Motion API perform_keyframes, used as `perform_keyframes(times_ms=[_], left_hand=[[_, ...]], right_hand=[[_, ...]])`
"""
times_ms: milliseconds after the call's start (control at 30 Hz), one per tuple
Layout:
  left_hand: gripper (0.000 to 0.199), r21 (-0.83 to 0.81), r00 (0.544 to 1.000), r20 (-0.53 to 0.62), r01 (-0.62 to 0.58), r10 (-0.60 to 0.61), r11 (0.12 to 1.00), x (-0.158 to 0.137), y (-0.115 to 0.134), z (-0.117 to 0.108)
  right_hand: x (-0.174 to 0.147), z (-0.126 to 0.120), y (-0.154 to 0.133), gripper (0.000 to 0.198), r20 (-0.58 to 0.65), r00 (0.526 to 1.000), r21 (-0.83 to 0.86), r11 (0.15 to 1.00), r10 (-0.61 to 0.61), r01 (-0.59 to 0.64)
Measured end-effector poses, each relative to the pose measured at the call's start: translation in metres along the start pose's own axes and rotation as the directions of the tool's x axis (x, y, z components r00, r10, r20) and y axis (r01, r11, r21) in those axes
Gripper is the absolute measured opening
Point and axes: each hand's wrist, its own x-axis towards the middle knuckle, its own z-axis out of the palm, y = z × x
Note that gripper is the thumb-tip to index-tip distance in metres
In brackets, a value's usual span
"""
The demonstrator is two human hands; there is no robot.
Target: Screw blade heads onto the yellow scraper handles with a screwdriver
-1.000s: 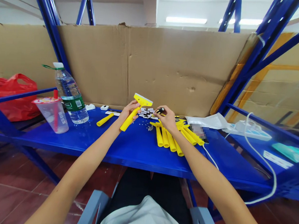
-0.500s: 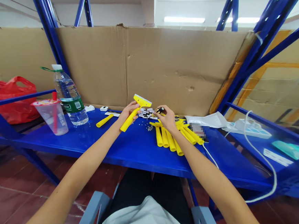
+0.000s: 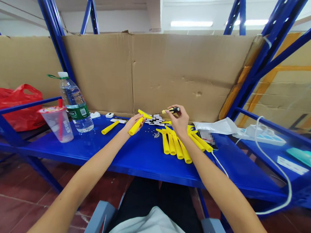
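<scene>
Scraper (image 3: pixel 136 126) in the left hand (image 3: pixel 132 122), above the table (image 3: pixel 141 160); driver (image 3: pixel 174 110) in the right hand (image 3: pixel 181 123).
The left hand grips the scraper near its head (image 3: pixel 145 114); the right fingers pinch the driver, its tip too fine to place. Best, I judge, to brace the head firmly and bring the driver in square. The handle's long axis slants: open end near and leftward, head far and rightward.

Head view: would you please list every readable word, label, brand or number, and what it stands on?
"LE", on the right-hand cardboard.
Green bottle label: too small to read.
Clear cup: print too blurred to read.
White strip at right: marks too small to read.
</scene>
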Motion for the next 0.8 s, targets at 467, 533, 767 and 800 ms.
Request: perform_keyframes(times_ms=[467,533,767,800], left_hand=[[0.020,0.012,0.978,0.093,0.189,-0.189,0.982,-0.010,-0.012,0.014],[0.019,0.020,0.974,0.102,0.203,-0.204,0.979,-0.012,-0.014,0.016],[0.015,0.043,0.961,0.126,0.241,-0.244,0.970,-0.011,-0.015,0.017],[0.015,0.043,0.962,0.125,0.240,-0.243,0.970,-0.011,-0.015,0.017]], right_hand=[[0.000,0.004,-0.006,0.037,0.022,0.999,0.070,0.997,-0.026,0.024],[-0.001,0.004,-0.008,0.037,0.031,0.999,0.102,0.995,-0.025,0.022],[-0.004,0.006,-0.010,0.042,0.079,0.997,0.098,0.995,0.008,-0.015],[-0.004,0.007,-0.009,0.043,0.082,0.997,0.101,0.995,0.005,-0.013]])
